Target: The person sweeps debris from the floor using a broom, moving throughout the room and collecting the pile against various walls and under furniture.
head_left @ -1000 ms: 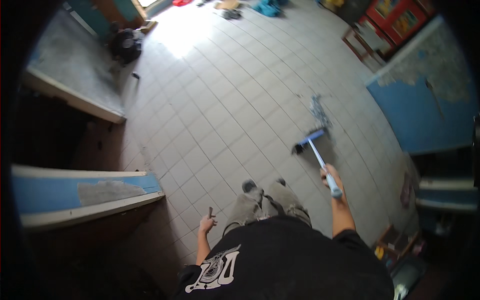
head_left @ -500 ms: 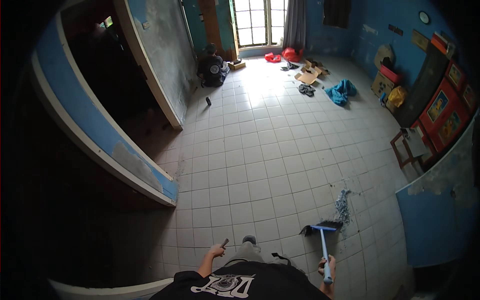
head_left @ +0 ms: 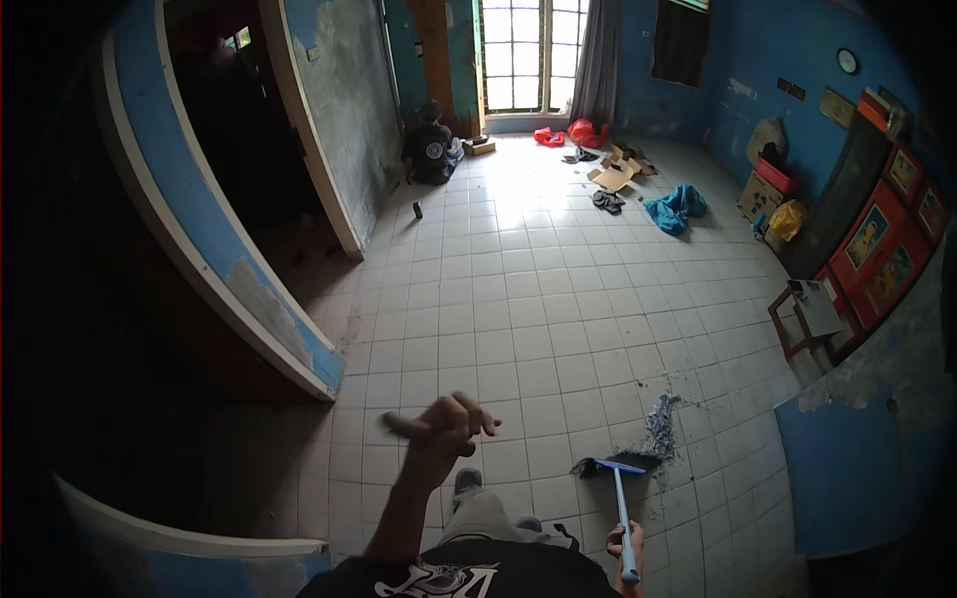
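Note:
My right hand (head_left: 626, 543) is wrapped round the light-blue handle of a broom (head_left: 620, 488), low on the right. The broom's dark bristles rest on the tiles, touching a pile of grey-blue flakes and debris (head_left: 661, 431). My left hand (head_left: 449, 427) is raised in front of me, left of centre. A short dark stick-like object (head_left: 403, 426) juts out of it to the left, blurred, its kind unclear. The fingers on the other side of that hand are partly stretched out.
A person (head_left: 431, 149) in dark clothes sits at the far left wall, near a small black object (head_left: 418, 210). Cardboard (head_left: 613, 177), a teal cloth (head_left: 678, 209) and red bags (head_left: 586, 133) lie toward the window. A small stool-like table (head_left: 812, 309) stands right, beside a red cabinet (head_left: 877, 244).
My left hand has risen from near my waist, up and forward, with the stick-like object still in it. The broom and right hand have shifted slightly left in the view.

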`<state>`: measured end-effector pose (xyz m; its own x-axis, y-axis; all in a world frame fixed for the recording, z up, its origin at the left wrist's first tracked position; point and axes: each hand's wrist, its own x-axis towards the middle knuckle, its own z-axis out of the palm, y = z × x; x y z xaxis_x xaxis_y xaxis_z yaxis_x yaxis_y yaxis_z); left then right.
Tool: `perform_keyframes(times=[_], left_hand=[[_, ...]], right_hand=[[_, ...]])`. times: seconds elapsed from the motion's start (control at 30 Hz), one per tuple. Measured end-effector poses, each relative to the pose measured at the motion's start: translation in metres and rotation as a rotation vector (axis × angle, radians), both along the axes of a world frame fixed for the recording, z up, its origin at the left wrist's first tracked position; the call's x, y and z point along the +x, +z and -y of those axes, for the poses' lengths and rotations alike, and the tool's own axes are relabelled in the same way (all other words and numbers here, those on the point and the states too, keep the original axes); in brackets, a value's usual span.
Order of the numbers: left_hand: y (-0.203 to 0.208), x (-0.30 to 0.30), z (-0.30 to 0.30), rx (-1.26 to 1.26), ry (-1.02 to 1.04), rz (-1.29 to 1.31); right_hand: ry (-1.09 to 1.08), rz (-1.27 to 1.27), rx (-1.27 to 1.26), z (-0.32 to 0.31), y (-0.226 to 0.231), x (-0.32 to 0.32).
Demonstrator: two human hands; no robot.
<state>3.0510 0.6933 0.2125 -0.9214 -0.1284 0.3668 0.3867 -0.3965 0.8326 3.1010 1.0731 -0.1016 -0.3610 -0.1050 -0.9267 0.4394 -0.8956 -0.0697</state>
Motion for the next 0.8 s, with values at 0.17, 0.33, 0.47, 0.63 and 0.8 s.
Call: perform_keyframes(times=[0.17, 0.33, 0.47, 0.63, 0.8], left_hand=[[0.153, 0.070, -0.053, 0.076, -0.071, -0.686], [0.192, 0.085, -0.085, 0.364, -0.136, -0.584], [0.191, 0.087, -0.109, 0.565, -0.077, -0.881], [0.201, 0.117, -0.116, 0.524, 0.114, -0.471], [0.194, 0.106, -0.092, 0.357, -0.149, -0.519]], right_hand=[[0.088, -0.002, -0.066, -0.015, -0.010, 0.008], [0.124, -0.097, -0.032, -0.025, -0.025, 0.020], [0.185, -0.137, -0.052, -0.025, -0.016, 0.029], [0.132, -0.076, -0.029, -0.032, -0.030, 0.035], [0.150, -0.045, 0.012, -0.024, -0.007, 0.031]])
